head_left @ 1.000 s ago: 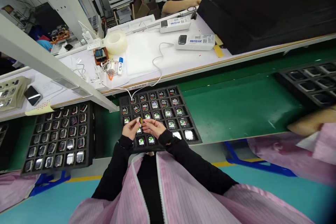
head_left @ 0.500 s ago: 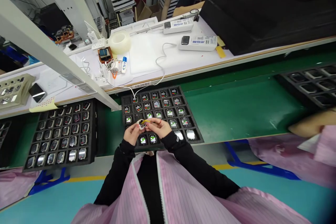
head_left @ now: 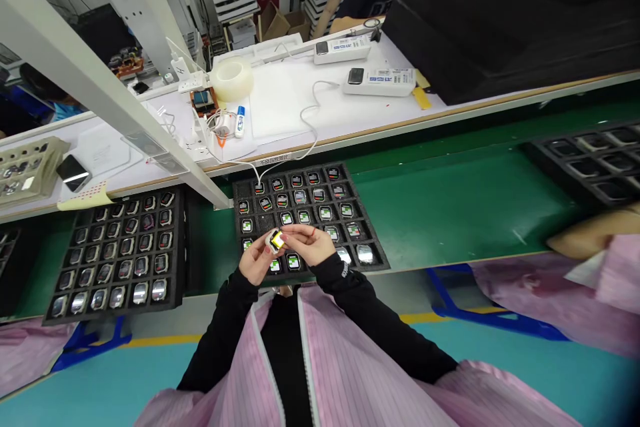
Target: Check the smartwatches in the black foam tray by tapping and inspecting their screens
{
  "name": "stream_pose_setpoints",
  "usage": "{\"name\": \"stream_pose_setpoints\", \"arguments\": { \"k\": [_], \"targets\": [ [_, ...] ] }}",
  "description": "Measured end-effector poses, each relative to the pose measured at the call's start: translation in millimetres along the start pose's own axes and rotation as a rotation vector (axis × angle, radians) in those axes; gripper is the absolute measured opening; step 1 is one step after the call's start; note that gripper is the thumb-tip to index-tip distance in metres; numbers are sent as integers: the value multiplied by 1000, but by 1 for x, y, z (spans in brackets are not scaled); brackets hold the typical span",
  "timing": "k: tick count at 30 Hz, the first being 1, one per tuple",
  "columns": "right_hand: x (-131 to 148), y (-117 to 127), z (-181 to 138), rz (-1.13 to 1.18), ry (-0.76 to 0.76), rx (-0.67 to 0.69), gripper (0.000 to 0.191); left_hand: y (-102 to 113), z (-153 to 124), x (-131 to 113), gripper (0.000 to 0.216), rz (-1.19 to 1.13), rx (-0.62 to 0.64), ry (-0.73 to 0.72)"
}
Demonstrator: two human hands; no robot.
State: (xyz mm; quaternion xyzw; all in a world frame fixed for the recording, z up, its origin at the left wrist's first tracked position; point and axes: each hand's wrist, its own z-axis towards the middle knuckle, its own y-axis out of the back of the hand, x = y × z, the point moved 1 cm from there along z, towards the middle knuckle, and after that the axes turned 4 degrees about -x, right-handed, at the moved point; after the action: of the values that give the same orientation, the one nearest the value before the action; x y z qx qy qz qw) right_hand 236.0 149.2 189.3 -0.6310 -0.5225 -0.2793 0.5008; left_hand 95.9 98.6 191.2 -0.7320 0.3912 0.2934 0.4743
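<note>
A small smartwatch body [head_left: 275,241] with a pale case is held between my two hands, its bright yellow and white face tilted up. My left hand [head_left: 256,260] pinches the case from the left. From the right, my right hand [head_left: 311,245] grips its edge with thumb and fingers. Beneath both hands lies a black foam tray [head_left: 367,219] of watch bodies in square pockets, many with lit screens. A white cable [head_left: 259,180] runs to a watch in the tray's back row. My hands hide some of the front pockets.
More watches fill a black tray [head_left: 183,267] on the left, and another black tray [head_left: 560,170] stands at right near a co-worker's arm [head_left: 595,235]. Along the bench shelf [head_left: 280,90] are a tape roll [head_left: 233,79], a glue tube [head_left: 240,121] and white boxes [head_left: 380,82]. A slanted white post [head_left: 125,93] crosses at left.
The watch body has turned in my hands, so its yellow and white face now shows. Both hands have shifted slightly to the right.
</note>
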Motion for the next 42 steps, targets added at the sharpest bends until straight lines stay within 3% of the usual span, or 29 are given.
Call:
{"name": "stream_pose_setpoints", "arguments": {
  "k": [6, 10, 16, 22, 26, 34, 38, 42],
  "targets": [
    [-6, -16, -8, -39, 193, -112, 34, -1, -8, -3, 60, -74, 0, 4],
    [-6, -22, -12, -80, 222, -98, 34, -2, -10, 1, 60, -86, -23, -4],
    [10, -16, -11, -380, 404, -74, 21, -4, -12, 5, 59, -110, 10, -35],
    [25, -5, -11, -284, 207, 43, 33, -2, -16, 6, 65, -55, 50, -39],
    [23, -7, -13, -140, 107, -4, 39, -3, -15, 6, 64, -40, 73, -71],
    [1, -18, -7, -162, 353, -145, 32, -3, -11, 3, 71, 97, 34, -163],
    [-9, -14, -4, -140, 185, -52, 48, -1, -13, -1, 67, 301, -28, -199],
    [-12, -9, -5, -115, 9, 66, 66, -4, -16, -10, 50, 691, -179, -460]
  ]
}}
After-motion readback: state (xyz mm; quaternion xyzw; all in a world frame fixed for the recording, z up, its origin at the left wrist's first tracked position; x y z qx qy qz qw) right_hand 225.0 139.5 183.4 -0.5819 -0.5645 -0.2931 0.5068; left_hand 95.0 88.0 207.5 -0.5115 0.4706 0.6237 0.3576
